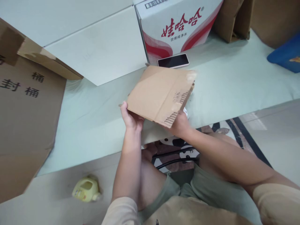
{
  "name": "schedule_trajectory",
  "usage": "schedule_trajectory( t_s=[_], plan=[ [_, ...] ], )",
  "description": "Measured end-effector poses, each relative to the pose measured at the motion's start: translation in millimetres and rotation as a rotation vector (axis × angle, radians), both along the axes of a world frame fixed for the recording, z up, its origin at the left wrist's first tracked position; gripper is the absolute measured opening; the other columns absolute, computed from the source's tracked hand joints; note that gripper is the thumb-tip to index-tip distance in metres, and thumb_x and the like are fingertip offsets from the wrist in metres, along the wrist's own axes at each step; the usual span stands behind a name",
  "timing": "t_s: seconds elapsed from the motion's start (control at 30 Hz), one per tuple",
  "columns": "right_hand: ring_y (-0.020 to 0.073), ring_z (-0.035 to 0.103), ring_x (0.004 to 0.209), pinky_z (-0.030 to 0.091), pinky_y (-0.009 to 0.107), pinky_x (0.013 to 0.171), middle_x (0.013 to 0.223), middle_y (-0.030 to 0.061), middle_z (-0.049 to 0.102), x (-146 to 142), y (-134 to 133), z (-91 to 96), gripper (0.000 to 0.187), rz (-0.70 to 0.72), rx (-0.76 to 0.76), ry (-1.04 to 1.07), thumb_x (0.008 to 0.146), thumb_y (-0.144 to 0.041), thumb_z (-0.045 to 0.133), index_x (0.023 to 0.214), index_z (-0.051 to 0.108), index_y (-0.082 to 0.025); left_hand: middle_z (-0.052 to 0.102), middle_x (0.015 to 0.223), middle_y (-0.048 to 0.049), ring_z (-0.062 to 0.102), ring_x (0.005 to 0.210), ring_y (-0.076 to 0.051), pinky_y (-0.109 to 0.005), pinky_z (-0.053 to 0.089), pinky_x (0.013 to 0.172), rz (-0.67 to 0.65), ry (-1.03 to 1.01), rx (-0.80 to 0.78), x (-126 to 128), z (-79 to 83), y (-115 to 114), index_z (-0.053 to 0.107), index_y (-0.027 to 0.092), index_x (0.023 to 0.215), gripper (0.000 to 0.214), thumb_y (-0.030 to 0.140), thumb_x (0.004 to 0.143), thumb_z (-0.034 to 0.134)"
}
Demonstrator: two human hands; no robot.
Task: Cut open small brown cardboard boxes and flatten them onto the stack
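A torn piece of brown corrugated cardboard point(160, 92) is held up in front of me, tilted, above the pale green surface point(93, 109). My left hand point(131, 117) grips its near left corner, fingers wrapped under the edge. My right hand point(179, 123) grips the near right edge where the corrugation shows torn. Both hands are closed on the piece.
A phone point(173, 60) lies behind the cardboard, against a white and red printed box point(178, 28). White boxes point(93, 47) stand at the back left, a large flattened brown carton point(25, 118) at the left. A small yellow object point(86, 189) lies on the floor. A blue thing point(286, 53) sits far right.
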State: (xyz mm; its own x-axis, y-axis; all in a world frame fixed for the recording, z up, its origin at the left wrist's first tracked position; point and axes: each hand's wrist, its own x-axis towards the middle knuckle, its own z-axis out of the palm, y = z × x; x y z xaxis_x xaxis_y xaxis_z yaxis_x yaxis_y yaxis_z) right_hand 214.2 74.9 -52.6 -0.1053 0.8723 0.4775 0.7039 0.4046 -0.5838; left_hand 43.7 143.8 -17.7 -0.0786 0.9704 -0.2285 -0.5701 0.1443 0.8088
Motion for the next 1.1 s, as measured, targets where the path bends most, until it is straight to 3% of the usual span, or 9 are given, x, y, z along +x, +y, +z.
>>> schedule_trajectory(
  t_s=[0.07,0.23,0.33,0.43,0.57,0.67,0.77,0.93,1.1],
  plan=[
    [0.0239,0.066,0.081,0.054,0.038,0.071,0.084,0.0087,0.07,2,-2,10.7,0.019,-0.022,0.152,-0.014,0.095,-0.036,0.06,0.086,0.069,-0.022,0.073,0.125,-0.012,0.064,0.129,-0.03,-0.037,0.054,0.103,0.067,-0.043,0.08,-1,4.0,0,0.07,0.018,0.108,0.05,0.06,0.082,0.058],
    [0.0151,0.058,0.062,0.046,0.035,0.065,0.066,-0.0013,0.063,16,-2,38.4,0.028,0.313,0.425,0.093,0.097,-0.043,0.056,0.077,0.057,-0.024,0.077,0.109,-0.0087,0.067,0.12,-0.03,-0.038,0.054,0.1,0.255,-0.12,0.181,-20,14.9,1,0.069,0.02,0.095,0.041,0.052,0.082,0.046],
    [0.0186,0.066,0.078,0.052,0.038,0.075,0.08,0.0019,0.067,45,7,42.9,0.017,-0.062,0.412,0.234,0.096,-0.039,0.056,0.086,0.059,-0.025,0.077,0.1,-0.0043,0.068,0.117,-0.027,-0.037,0.052,0.102,0.227,-0.203,0.264,-39,18.1,3,0.069,0.021,0.092,0.031,0.043,0.079,0.052],
    [0.0261,0.068,0.105,0.057,0.045,0.087,0.114,0.0097,0.071,81,20,40.9,0.032,-0.418,0.118,0.328,0.085,-0.047,0.07,0.108,0.064,-0.026,0.078,0.1,-0.0029,0.065,0.122,-0.026,-0.037,0.049,0.107,0.106,-0.209,0.296,-52,19.4,3,0.07,0.021,0.103,0.034,0.041,0.078,0.056],
    [0.03,0.074,0.098,0.063,0.047,0.082,0.108,0.0109,0.077,107,19,46.1,0.052,-0.086,-0.66,0.677,0.069,-0.057,0.081,0.106,0.07,-0.023,0.078,0.102,-0.0029,0.059,0.132,-0.029,-0.038,0.047,0.112,-0.073,-0.189,0.204,-53,23.6,-5,0.069,0.023,0.107,0.036,0.047,0.081,0.06],
    [0.0332,0.077,0.094,0.065,0.048,0.081,0.1,0.0116,0.08,109,7,57.6,0.063,0.057,-0.897,0.847,0.059,-0.062,0.087,0.103,0.072,-0.02,0.077,0.104,-0.003,0.053,0.139,-0.033,-0.042,0.047,0.114,-0.137,-0.205,0.162,-48,27.9,-10,0.068,0.024,0.103,0.039,0.057,0.084,0.059],
    [0.0375,0.075,0.105,0.065,0.051,0.086,0.108,0.0136,0.079,118,-1,70.8,0.064,-0.145,-0.647,0.904,0.057,-0.062,0.088,0.103,0.072,-0.02,0.075,0.108,-0.0058,0.058,0.134,-0.033,-0.045,0.053,0.105,-0.184,-0.17,0.106,-45,29.3,-8,0.068,0.026,0.108,0.048,0.067,0.084,0.057],
    [0.0372,0.068,0.124,0.062,0.051,0.087,0.125,0.012,0.074,174,-5,106.6,0.063,-0.732,0.412,0.784,0.059,-0.076,0.082,0.098,0.065,-0.029,0.07,0.125,-0.0094,0.071,0.11,-0.036,-0.055,0.057,0.088,-0.289,-0.174,0.09,-49,28.3,-2,0.063,0.038,0.121,0.058,0.075,0.077,0.058],
    [0.0236,0.079,0.086,0.058,0.04,0.062,0.13,0.0162,0.071,238,3,153.0,0.025,-1.162,0.29,0.404,0.093,-0.042,0.07,0.109,0.063,-0.025,0.072,0.118,-0.0094,0.073,0.1,-0.034,-0.055,0.058,0.087,-0.303,-0.21,0.082,-52,28.5,0,0.065,0.034,0.115,0.053,0.072,0.079,0.059]
  ],
)
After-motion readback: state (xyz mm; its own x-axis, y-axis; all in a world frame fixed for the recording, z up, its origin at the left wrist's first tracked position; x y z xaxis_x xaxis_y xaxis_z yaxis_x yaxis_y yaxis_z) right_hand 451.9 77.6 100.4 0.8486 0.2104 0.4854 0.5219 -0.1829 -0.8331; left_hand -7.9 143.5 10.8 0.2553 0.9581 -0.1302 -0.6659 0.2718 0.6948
